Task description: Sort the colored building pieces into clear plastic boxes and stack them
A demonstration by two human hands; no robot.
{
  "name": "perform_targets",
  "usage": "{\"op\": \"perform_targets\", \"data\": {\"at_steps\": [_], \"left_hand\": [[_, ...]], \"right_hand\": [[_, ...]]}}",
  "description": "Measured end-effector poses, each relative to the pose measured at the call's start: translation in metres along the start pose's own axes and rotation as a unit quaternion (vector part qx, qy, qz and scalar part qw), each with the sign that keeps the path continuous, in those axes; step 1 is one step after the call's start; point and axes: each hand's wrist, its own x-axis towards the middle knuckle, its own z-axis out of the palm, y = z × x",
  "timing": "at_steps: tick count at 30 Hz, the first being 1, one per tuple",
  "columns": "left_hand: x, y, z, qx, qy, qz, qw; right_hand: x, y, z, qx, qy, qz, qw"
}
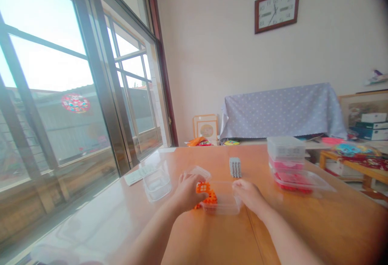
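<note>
- Grasping the orange blocks (211,196) between left thumb and fingers, with the left hand (188,190) sitting at the lower centre of the frame.
- Seemingly pinching the right rim of the clear tub (224,208) with the right hand (247,192), just right of centre; not showing fully, from this angle, where each fingertip is pressing.
- Probably calling for a firm right-hand hold, bracing the tub against the table (218,238), as looking light and likely to be sliding.
- Calling too for a gentle left pinch: squeezing hard could be popping linked pieces apart.
- Lying low at the tub's left end, in the case of the orange blocks; not revealing whether resting inside or outside the wall.
- Best lifting clear of that left rim when moving the blocks, rather than dragging across.
- Leaving room for the grey block (235,167), standing beyond the tub near mid-frame, and for the left box (157,186), sitting near the left forearm.
</note>
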Motion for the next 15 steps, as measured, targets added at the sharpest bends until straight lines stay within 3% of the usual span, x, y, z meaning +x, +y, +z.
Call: {"op": "perform_targets", "data": {"at_steps": [7, 15], "left_hand": [[0.007, 0.011, 0.024, 0.003, -0.028, -0.031, 0.999], [0.011, 0.012, 0.018, 0.012, -0.059, -0.055, 0.997]], "right_hand": [[0.003, 0.002, 0.0, -0.012, 0.003, -0.009, 1.0], [0.0, -0.002, -0.001, -0.012, -0.001, -0.016, 1.0]]}}
